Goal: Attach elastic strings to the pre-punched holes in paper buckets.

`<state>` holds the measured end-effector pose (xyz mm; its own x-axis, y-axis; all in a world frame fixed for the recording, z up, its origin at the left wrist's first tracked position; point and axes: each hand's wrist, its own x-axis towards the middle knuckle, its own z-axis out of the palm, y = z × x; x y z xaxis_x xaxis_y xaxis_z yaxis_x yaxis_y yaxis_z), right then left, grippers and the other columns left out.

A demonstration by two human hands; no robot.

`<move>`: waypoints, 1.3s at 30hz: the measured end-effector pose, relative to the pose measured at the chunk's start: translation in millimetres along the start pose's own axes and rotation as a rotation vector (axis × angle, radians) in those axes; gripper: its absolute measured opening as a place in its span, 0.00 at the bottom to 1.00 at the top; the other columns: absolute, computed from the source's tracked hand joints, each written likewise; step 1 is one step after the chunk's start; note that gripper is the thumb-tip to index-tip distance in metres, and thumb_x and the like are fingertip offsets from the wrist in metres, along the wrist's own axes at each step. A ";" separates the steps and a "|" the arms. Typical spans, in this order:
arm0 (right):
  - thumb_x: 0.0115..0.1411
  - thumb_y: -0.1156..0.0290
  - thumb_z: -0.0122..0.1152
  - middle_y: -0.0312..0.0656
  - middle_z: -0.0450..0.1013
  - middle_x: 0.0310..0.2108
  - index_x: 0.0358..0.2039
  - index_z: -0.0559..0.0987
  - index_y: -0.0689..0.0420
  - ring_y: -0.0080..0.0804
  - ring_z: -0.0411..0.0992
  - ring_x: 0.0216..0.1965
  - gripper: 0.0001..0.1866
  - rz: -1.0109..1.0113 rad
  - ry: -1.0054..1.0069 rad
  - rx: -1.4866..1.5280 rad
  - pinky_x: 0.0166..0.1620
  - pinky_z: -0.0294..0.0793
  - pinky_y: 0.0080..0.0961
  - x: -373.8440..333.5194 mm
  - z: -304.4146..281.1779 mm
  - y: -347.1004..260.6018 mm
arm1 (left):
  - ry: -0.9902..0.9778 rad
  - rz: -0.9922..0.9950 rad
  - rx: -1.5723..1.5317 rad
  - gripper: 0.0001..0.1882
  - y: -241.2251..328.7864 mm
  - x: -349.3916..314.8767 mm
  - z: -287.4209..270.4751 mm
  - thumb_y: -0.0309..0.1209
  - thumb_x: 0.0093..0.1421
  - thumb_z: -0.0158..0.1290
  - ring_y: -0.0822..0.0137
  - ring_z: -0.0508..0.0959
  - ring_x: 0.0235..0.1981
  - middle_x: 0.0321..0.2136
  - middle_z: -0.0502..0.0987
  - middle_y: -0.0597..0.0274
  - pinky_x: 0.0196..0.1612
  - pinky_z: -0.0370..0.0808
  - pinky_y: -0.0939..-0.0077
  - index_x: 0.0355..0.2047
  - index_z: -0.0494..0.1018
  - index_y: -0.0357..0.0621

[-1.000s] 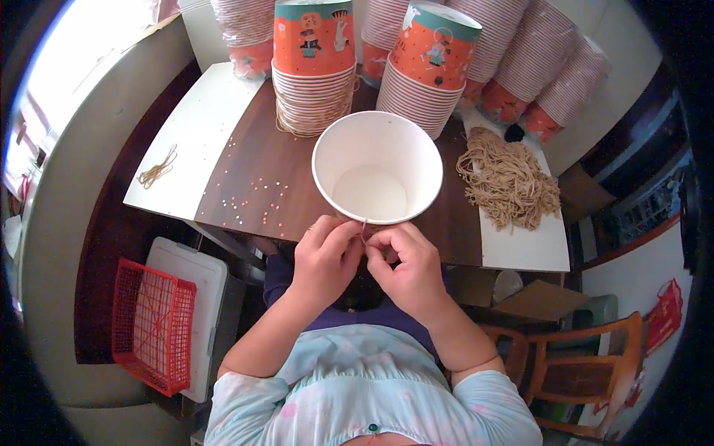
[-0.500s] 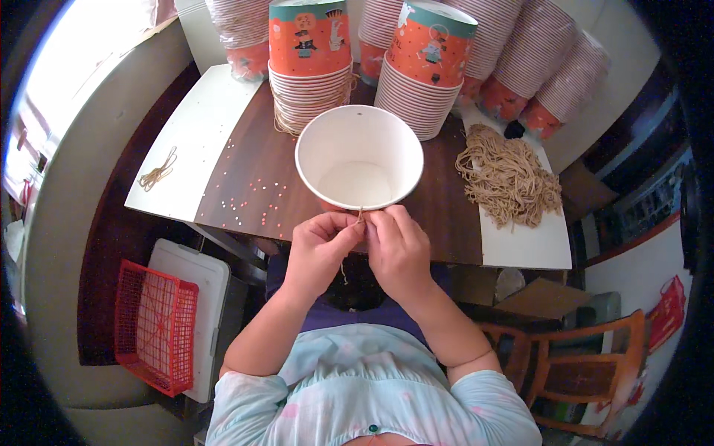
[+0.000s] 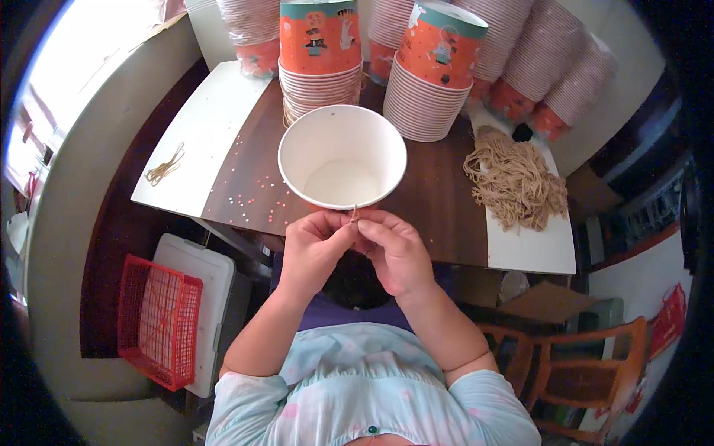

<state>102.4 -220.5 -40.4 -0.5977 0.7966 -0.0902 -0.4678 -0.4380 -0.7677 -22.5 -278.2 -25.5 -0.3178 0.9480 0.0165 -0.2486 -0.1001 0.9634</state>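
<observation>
A large paper bucket (image 3: 342, 160), white inside with a bit of orange outside, stands open-topped at the table's near edge. A thin tan cord (image 3: 355, 213) comes over its near rim, and both hands meet there. My left hand (image 3: 314, 249) is closed, its thumb and index finger pinching the cord just below the rim. My right hand (image 3: 396, 249) is closed in a pinch on the same cord, thumb across toward the left fingertips. The cord's lower end is hidden by the fingers.
Behind stand two stacks of orange buckets, the left stack (image 3: 320, 44) with cords hanging from it and the right stack (image 3: 435, 82). A heap of tan cords (image 3: 513, 178) lies at right, a small cord bundle (image 3: 165, 165) at left. Lower left is a red basket (image 3: 160, 323); lower right, a wooden chair (image 3: 587, 364).
The bucket has shifted left relative to the stacks behind. My right thumb has moved in over the cord, and the cord end that hung below the hands no longer shows.
</observation>
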 end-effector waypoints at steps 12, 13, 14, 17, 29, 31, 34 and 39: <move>0.58 0.66 0.57 0.29 0.75 0.29 0.35 0.78 0.51 0.18 0.69 0.29 0.06 0.221 0.004 0.119 0.32 0.63 0.17 8.3 -4.0 3.3 | 0.118 0.112 0.017 0.06 -12.0 4.6 -3.6 0.24 0.56 0.53 0.77 0.76 0.23 0.22 0.78 0.62 0.27 0.74 0.84 0.28 0.74 0.30; 0.58 0.65 0.57 0.28 0.74 0.29 0.34 0.78 0.51 0.17 0.69 0.29 0.06 0.213 0.013 0.081 0.32 0.63 0.17 8.6 -4.6 3.4 | 0.121 0.110 0.017 0.06 -13.4 4.8 -4.0 0.24 0.56 0.53 0.77 0.76 0.23 0.22 0.78 0.62 0.27 0.74 0.84 0.28 0.74 0.30; 0.58 0.65 0.57 0.28 0.74 0.29 0.34 0.78 0.50 0.17 0.68 0.29 0.06 0.204 0.022 0.043 0.32 0.63 0.17 9.0 -5.3 3.4 | 0.121 0.123 -0.007 0.06 -15.9 5.2 -4.6 0.24 0.56 0.53 0.78 0.76 0.23 0.22 0.78 0.62 0.27 0.74 0.84 0.28 0.74 0.30; 0.58 0.66 0.57 0.28 0.74 0.30 0.35 0.78 0.50 0.17 0.68 0.29 0.06 0.217 -0.029 0.081 0.32 0.62 0.17 11.1 -10.2 -0.2 | 0.094 0.113 0.016 0.06 -17.4 5.8 -6.7 0.23 0.57 0.54 0.74 0.77 0.26 0.26 0.78 0.60 0.30 0.75 0.81 0.31 0.74 0.30; 0.58 0.66 0.59 0.27 0.74 0.28 0.34 0.79 0.52 0.15 0.66 0.26 0.06 0.101 0.045 0.128 0.31 0.62 0.15 13.3 -5.8 7.5 | 0.230 0.603 0.411 0.08 -23.8 0.2 11.5 0.18 0.51 0.59 0.80 0.71 0.23 0.30 0.75 0.64 0.25 0.69 0.87 0.32 0.72 0.37; 0.57 0.66 0.60 0.27 0.74 0.27 0.33 0.79 0.52 0.15 0.66 0.26 0.06 0.096 0.061 0.124 0.31 0.62 0.15 12.2 -3.9 5.5 | 0.228 0.721 0.486 0.09 -21.2 2.7 12.0 0.18 0.50 0.59 0.80 0.70 0.22 0.29 0.74 0.63 0.24 0.68 0.87 0.31 0.72 0.37; 0.57 0.66 0.60 0.27 0.73 0.26 0.32 0.79 0.52 0.15 0.65 0.26 0.05 0.095 0.068 0.116 0.31 0.62 0.15 10.3 0.0 1.5 | 0.219 0.751 0.623 0.11 -19.7 3.4 6.7 0.19 0.49 0.59 0.74 0.76 0.22 0.30 0.75 0.59 0.21 0.74 0.82 0.33 0.73 0.38; 0.55 0.66 0.61 0.27 0.73 0.26 0.31 0.80 0.52 0.15 0.65 0.26 0.06 0.110 0.088 0.099 0.31 0.61 0.15 9.3 -2.9 1.7 | 0.234 0.658 0.620 0.07 -19.6 4.8 5.1 0.20 0.49 0.59 0.73 0.77 0.21 0.26 0.76 0.58 0.23 0.75 0.81 0.30 0.74 0.37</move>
<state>97.9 -212.7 -44.4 -0.5918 0.7730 -0.2286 -0.4669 -0.5599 -0.6845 -14.5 -270.1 -42.9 -0.4143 0.6663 0.6201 0.5578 -0.3524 0.7514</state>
